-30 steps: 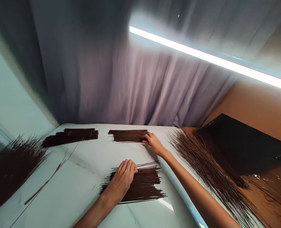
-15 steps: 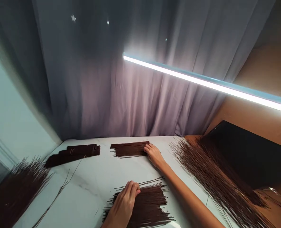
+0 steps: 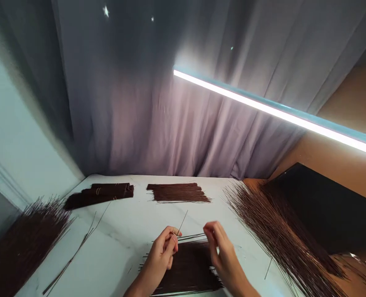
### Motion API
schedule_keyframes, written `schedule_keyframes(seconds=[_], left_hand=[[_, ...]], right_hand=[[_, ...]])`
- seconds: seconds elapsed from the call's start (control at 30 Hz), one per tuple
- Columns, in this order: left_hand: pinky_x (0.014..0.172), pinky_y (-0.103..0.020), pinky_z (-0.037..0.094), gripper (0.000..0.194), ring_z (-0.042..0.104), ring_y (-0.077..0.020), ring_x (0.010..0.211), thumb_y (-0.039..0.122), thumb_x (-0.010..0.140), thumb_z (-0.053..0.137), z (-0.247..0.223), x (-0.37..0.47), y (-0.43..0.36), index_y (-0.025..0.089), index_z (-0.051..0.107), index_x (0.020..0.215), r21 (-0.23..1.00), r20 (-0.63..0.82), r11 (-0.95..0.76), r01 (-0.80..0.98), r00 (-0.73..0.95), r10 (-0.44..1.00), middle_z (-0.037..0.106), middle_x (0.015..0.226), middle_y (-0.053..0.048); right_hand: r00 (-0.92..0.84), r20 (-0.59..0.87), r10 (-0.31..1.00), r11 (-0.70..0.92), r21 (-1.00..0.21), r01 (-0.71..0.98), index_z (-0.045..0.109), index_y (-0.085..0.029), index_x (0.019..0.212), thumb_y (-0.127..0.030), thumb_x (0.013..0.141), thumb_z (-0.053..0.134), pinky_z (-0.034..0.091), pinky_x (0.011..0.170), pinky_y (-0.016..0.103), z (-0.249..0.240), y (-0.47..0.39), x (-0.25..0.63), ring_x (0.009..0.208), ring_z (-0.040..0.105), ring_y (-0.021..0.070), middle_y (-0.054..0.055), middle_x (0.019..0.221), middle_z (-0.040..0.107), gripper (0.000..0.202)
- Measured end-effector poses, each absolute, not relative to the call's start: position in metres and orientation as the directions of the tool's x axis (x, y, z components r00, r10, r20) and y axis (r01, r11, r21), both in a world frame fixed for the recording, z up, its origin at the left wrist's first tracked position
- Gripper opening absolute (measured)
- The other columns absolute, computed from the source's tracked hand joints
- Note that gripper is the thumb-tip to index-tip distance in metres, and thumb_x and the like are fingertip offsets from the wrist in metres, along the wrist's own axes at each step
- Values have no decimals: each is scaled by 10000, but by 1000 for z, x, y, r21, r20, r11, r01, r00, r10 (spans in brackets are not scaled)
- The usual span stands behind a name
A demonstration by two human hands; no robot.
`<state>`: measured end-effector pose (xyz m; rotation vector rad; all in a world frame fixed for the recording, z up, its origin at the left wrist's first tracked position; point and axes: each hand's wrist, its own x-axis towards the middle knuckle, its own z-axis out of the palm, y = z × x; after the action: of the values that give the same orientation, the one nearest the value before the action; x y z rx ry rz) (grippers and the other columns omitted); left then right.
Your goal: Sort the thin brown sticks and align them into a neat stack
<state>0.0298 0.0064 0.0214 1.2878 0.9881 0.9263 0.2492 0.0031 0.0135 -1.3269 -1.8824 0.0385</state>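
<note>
Pinched in my left hand (image 3: pixel 163 253) is a thin dark stick (image 3: pixel 183 221), its free end pointing up and to the right. My right hand (image 3: pixel 221 251) hovers at the right end of the near pile of dark brown sticks (image 3: pixel 191 268), its fingers bent; whether anything is between the fingertips is too small to tell. Both hands partly cover this pile. Farther back on the white marbled table (image 3: pixel 109 251) lies a flat, aligned row of dark sticks (image 3: pixel 179 192), which neither hand touches.
Tied dark bundles (image 3: pixel 101 194) lie at the back left, a loose heap (image 3: pixel 31 243) at the left edge. Several loose sticks (image 3: pixel 78 249) lie beside it. A long spread bundle (image 3: pixel 272 231) and a black panel (image 3: pixel 328 210) are right. A lit tube (image 3: pixel 263 105) crosses above.
My right hand has left the far row and come back to the near pile. My left hand has lifted a little and now holds a stick upward. The view has shifted slightly.
</note>
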Motion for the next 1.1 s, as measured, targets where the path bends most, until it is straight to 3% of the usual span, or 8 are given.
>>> schedule_keyframes(seconds=[0.13,0.33,0.57,1.1], left_hand=[[359,-136,114,444,187,-62,491,655,900,569,25,30,3,215,603,952,985,-110,143,-94,287,951,386,711,83],[346,-124,59,426,93,-51,443,643,905,575,20,28,6,218,588,913,978,-160,189,-93,255,954,227,563,139],[304,-104,177,479,292,-40,427,650,828,669,25,25,12,173,631,817,979,-157,175,-101,163,974,452,613,78],[383,-119,191,416,295,-43,480,569,899,652,34,23,5,167,629,794,977,-125,150,-148,165,978,438,634,72]], right_hand=[[-135,582,802,528,-584,616,522,-249,1140,-138,1042,365,544,760,273,-1,-35,226,871,631,190,56,979,597,216],[-19,577,817,476,-654,587,560,-254,1142,-158,1049,390,533,801,306,-4,-37,212,893,618,205,63,996,593,216],[-93,540,837,490,-662,567,534,-254,1133,-119,1044,391,518,783,299,-8,-40,202,885,599,196,55,975,584,216],[-70,411,909,387,-769,509,548,-246,1029,-235,1062,417,492,698,244,1,-42,201,754,607,152,9,888,614,136]])
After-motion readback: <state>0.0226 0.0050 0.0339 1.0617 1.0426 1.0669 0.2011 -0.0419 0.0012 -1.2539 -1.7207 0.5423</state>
